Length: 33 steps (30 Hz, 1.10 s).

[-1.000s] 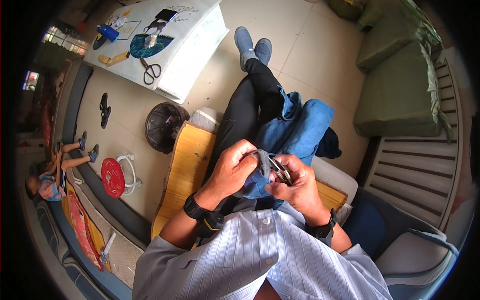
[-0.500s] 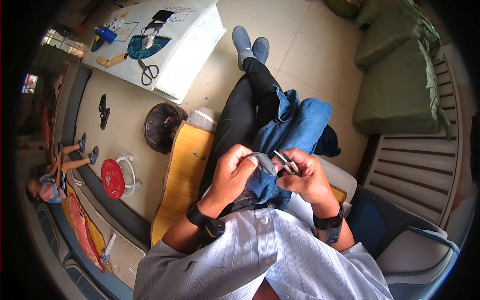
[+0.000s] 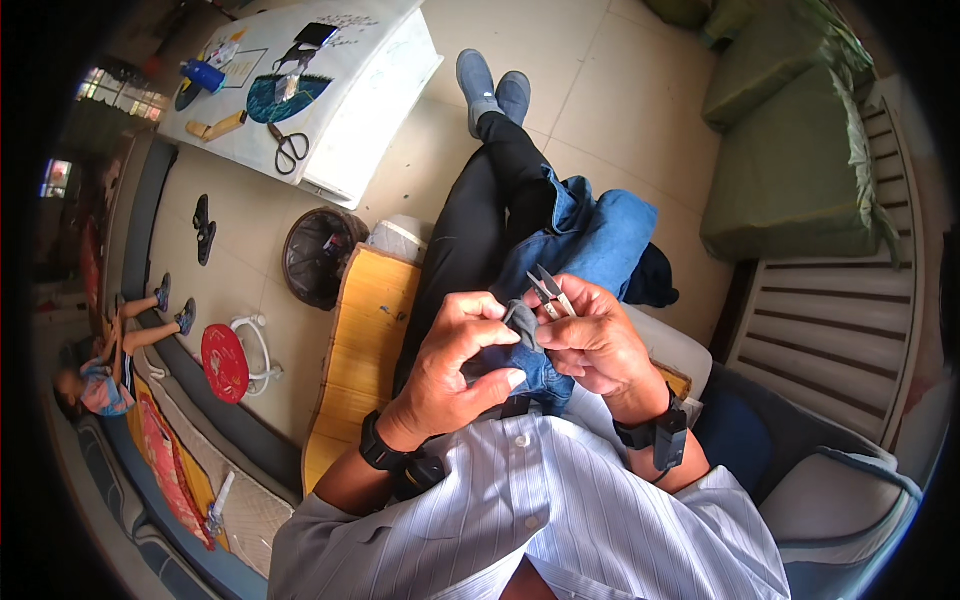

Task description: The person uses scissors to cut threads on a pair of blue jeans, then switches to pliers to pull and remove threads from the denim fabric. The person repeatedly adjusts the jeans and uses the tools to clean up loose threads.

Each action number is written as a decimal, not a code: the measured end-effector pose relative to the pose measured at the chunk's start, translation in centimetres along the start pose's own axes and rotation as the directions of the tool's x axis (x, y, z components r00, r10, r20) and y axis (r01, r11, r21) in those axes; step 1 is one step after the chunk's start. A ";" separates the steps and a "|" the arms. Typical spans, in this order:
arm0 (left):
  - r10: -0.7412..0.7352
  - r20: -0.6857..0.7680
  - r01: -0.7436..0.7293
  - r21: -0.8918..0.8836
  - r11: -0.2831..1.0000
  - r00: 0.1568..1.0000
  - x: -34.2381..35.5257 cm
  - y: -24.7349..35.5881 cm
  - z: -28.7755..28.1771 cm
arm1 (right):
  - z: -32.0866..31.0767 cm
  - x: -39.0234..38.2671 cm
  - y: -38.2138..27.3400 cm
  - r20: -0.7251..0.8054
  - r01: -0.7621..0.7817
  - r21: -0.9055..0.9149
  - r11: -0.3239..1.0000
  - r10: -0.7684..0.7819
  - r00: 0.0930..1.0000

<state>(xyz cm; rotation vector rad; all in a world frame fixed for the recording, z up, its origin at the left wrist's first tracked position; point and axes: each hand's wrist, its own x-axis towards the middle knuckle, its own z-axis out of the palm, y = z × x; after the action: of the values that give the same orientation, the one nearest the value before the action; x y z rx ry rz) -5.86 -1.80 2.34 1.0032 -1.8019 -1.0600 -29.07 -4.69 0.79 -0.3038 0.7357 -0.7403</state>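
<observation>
A pair of blue denim jeans [image 3: 618, 230] lies across my lap, with a bunched denim part [image 3: 542, 376] and a grey cloth edge [image 3: 520, 322] raised between my hands. My right hand [image 3: 607, 348] holds small thread snips [image 3: 550, 296], their two blades apart and pointing up and away from me. The thumb and finger of that hand also pinch the grey cloth. At the cloth's left side is my left hand [image 3: 437, 365], its thumb spread well away from its bent fingers. Those fingertips are beside the grey cloth; whether they touch it I cannot tell.
Far left stands a table [image 3: 375, 130] with large black-handled scissors [image 3: 289, 150] and a blue bottle [image 3: 203, 75]. A waste bin [image 3: 300, 268] and a red-topped stool [image 3: 225, 362] are on the floor. Another person [image 3: 105, 380] sits at left. Green cushions [image 3: 790, 170] are at right.
My left thumb has come off the grey cloth and spread downward. My right hand has turned the snips more upright and now pinches the cloth.
</observation>
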 end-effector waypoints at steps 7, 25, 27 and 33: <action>-0.070 0.050 0.070 0.001 0.998 0.996 -0.2 -0.7 -0.2 | 0.7 -0.1 0.6 -0.023 0.035 0.037 0.999 -0.034 0.999; -0.442 0.282 0.522 -0.381 0.763 0.851 -1.0 -2.1 -1.1 | 0.7 -0.1 2.0 0.043 0.145 -0.055 0.988 -0.143 0.989; -0.481 0.275 0.554 -0.454 0.698 0.832 -1.0 -2.2 -0.9 | 0.5 -0.1 1.9 0.040 0.128 -0.046 0.991 -0.126 0.991; -0.430 0.151 0.400 -0.711 0.578 0.890 -1.2 -3.7 0.4 | 0.7 -1.1 1.5 0.040 0.131 -0.266 0.955 -0.125 0.991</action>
<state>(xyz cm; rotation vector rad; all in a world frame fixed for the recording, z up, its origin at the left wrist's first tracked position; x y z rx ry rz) -4.97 -1.85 -1.47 0.9204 -0.9164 -1.8478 -28.39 -2.86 1.04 -0.6103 0.8016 -0.7580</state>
